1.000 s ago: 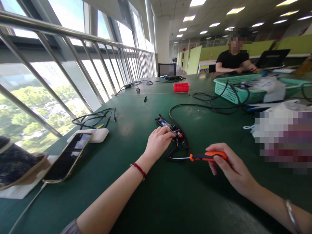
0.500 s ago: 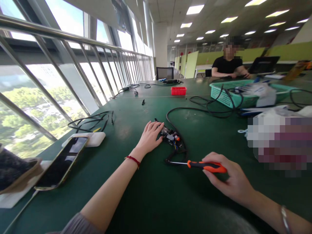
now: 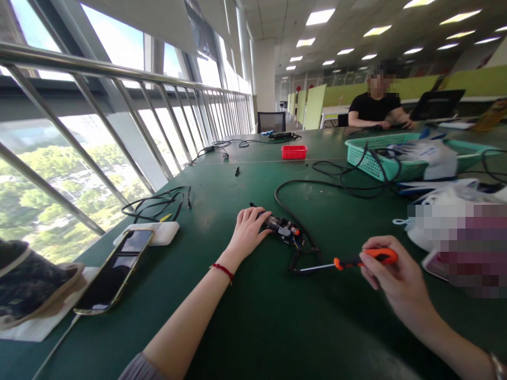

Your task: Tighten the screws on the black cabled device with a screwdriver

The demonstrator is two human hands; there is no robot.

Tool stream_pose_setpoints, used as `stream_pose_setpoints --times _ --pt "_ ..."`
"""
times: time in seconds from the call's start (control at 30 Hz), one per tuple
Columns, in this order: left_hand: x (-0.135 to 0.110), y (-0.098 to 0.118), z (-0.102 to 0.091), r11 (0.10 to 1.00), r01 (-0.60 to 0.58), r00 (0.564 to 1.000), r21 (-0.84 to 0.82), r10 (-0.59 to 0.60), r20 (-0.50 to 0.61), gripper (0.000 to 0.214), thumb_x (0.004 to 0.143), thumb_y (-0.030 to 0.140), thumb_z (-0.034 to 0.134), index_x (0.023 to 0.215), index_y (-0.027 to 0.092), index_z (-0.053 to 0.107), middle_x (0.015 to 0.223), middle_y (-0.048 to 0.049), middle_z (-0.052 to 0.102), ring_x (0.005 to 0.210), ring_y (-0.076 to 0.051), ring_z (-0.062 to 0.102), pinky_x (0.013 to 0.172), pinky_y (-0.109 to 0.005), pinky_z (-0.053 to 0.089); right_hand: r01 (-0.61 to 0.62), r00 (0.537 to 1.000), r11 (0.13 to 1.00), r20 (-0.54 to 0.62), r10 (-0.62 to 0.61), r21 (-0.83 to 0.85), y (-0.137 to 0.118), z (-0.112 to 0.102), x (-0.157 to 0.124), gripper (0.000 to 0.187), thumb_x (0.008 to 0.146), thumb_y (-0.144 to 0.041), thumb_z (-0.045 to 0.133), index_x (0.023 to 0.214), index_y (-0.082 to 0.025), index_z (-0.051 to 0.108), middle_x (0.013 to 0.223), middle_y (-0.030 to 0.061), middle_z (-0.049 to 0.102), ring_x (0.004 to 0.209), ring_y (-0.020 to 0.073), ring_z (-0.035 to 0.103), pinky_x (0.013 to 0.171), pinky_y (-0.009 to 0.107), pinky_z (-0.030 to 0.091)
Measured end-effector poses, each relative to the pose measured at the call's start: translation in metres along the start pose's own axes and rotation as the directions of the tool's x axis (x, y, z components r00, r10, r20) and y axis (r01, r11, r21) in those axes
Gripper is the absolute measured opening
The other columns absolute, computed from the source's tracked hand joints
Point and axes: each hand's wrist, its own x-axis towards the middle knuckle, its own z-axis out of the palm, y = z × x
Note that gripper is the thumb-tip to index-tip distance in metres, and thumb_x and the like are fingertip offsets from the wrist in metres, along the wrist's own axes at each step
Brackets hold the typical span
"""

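Observation:
My left hand [image 3: 250, 230] grips the left end of an opened black device [image 3: 285, 230] on the green table, its fingers over the far side and the thumb along the near side. Small parts, an orange piece and yellow and blue wires show inside; its covered end is hidden by my fingers. A black cable [image 3: 285, 183] runs off from the device. My right hand [image 3: 396, 282] is closed round the orange and black handle of a screwdriver [image 3: 366, 259]. The metal shaft points left, and its tip lies at the black cable loop just below the device; I cannot tell whether they touch.
To the left lie a phone [image 3: 119, 274], a white block [image 3: 168, 233] and a coiled black cable [image 3: 158, 205]. Farther back are a red tray [image 3: 294, 152] and a green basket [image 3: 368, 158]. Plastic bags [image 3: 431, 211] lie at right. A person [image 3: 374, 111] sits across the table.
My right hand has moved right with the screwdriver, and the tip has shifted right along the cable loop. My left hand stays on the device. The whole view has shifted slightly.

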Motion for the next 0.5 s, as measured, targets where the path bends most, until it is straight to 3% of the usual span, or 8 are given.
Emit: stream_pose_setpoints --times 0.07,0.17,0.3,0.4,0.5 --pt "0.002 -0.001 0.0 1.0 -0.019 1.0 0.005 0.019 0.002 0.04 0.087 0.034 0.06 0.125 0.022 0.053 0.132 -0.0063 0.053 0.126 -0.026 0.04 0.111 -0.045 0.027 -0.061 0.995 0.995 -0.074 0.067 0.077 0.0 -0.002 0.004 0.016 0.081 -0.034 0.064 0.087 -0.023 0.054 0.051 -0.0081 0.043 0.035 0.0084 0.041 0.029 0.019 0.031" --pt "0.006 -0.002 0.002 0.998 -0.052 0.999 0.025 0.051 0.01 0.037 0.088 0.034 0.059 0.122 0.023 0.053 0.133 -0.0044 0.054 0.13 -0.024 0.038 0.115 -0.045 0.019 -0.017 0.983 0.996 -0.181 0.033 0.087 -0.008 -0.003 0.009 0.018 0.079 -0.036 0.066 0.086 -0.024 0.055 0.051 -0.0084 0.041 0.037 0.0088 0.041 0.03 0.02 0.031" --pt "0.012 0.006 0.006 0.993 -0.032 0.999 0.11 0.031 0.005 0.034 0.086 0.033 0.061 0.116 0.02 0.053 0.121 -0.0058 0.059 0.118 -0.023 0.048 0.112 -0.042 0.026 0.123 0.977 0.984 -0.157 -0.143 -0.128 -0.025 0.003 0.023 0.018 0.08 -0.036 0.065 0.088 -0.023 0.056 0.062 -0.0046 0.051 0.044 0.0101 0.05 0.041 0.024 0.042" --pt "0.014 0.016 0.007 0.983 0.042 0.999 0.177 -0.043 0.0 0.033 0.085 0.035 0.061 0.112 0.017 0.055 0.113 -0.0085 0.059 0.109 -0.025 0.05 0.102 -0.04 0.036 0.292 0.917 0.894 -0.167 -0.363 -0.34 -0.026 0.014 0.038 0.018 0.077 -0.036 0.067 0.083 -0.023 0.056 0.073 -0.0008 0.057 0.057 0.0125 0.056 0.054 0.026 0.047" --pt "0.01 0.018 0.008 0.981 0.083 0.997 0.173 -0.08 -0.021 0.038 0.086 0.04 0.059 0.116 0.017 0.054 0.109 -0.0094 0.057 0.106 -0.027 0.048 0.094 -0.04 0.04 0.283 0.906 0.912 -0.231 -0.356 -0.296 -0.013 0.026 0.042 0.016 0.083 -0.035 0.061 0.088 -0.022 0.052 0.07 -0.0019 0.054 0.052 0.0111 0.053 0.049 0.025 0.046"
